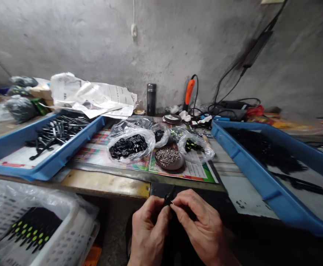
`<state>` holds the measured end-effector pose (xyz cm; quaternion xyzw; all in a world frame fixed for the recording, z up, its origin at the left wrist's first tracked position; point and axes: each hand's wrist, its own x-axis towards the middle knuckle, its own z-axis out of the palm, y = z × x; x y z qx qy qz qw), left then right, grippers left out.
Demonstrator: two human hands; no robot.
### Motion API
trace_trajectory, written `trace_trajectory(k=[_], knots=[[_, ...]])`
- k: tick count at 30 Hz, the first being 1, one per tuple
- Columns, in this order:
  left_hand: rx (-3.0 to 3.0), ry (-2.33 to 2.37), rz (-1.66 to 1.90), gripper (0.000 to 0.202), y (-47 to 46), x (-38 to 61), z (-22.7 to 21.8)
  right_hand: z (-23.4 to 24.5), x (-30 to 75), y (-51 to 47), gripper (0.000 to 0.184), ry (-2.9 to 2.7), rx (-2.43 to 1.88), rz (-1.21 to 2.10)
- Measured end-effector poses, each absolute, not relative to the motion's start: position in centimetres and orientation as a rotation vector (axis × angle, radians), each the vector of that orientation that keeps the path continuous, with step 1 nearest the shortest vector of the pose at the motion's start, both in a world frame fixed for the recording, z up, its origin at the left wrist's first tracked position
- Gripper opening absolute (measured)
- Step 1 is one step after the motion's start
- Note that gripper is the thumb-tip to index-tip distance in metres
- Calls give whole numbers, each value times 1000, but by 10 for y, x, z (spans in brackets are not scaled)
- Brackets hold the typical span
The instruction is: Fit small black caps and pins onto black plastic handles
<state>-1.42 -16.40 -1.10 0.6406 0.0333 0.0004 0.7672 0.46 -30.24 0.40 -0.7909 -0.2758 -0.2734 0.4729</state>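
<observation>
Pinching a small black plastic piece [168, 200] (long axis seemingly near-to-far), left hand [151, 226] nearly meets right hand [201, 221], clamped on a tiny silvery metal pin [172, 202] just right.

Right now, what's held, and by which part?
The left hand pinches a black piece, seemingly near one end; the right hand holds a tiny shiny piece, grip unclear.

held piece [168, 200]: black | pins [168, 156]: silver | basket pieces [36, 232]: black (yellow-green dots)
</observation>
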Motion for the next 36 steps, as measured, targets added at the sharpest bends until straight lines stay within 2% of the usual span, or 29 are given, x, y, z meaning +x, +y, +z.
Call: trace_trajectory(k=[4, 7, 8, 11, 13, 18, 26, 31, 36], knots=[[1457, 74, 82, 23, -165, -16, -13, 3, 4, -298, 16, -605, -1916, -655], [1428, 74, 4, 29, -165, -15, -13, -3, 6, -297, 12, -364, -1776, -380], [1404, 75, -33, 33, -164, -14, -13, -5, 8, -297, 14, -265, -1678, -241], [1315, 75, -136, 42, -164, -14, -16, -9, 12, -301, 36, -139, -1406, 118], [1268, 66, -160, 45, -164, -14, -18, -9, 13, -304, 38, -188, -1357, 230], [1262, 48, -183, 47, -164, -15, -18, -5, 10, -307, 34, -243, -1488, 218], [1278, 71, -155, 46, -164, -15, -14, -12, 2, -291, 34, -214, -1644, -75], [1211, 52, -204, 47, -165, -14, -16, -13, 6, -297, 36, -176, -1588, 70], [1246, 37, -218, 45, -164, -15, -16, -6, 7, -306, 26, -241, -1607, 196]])
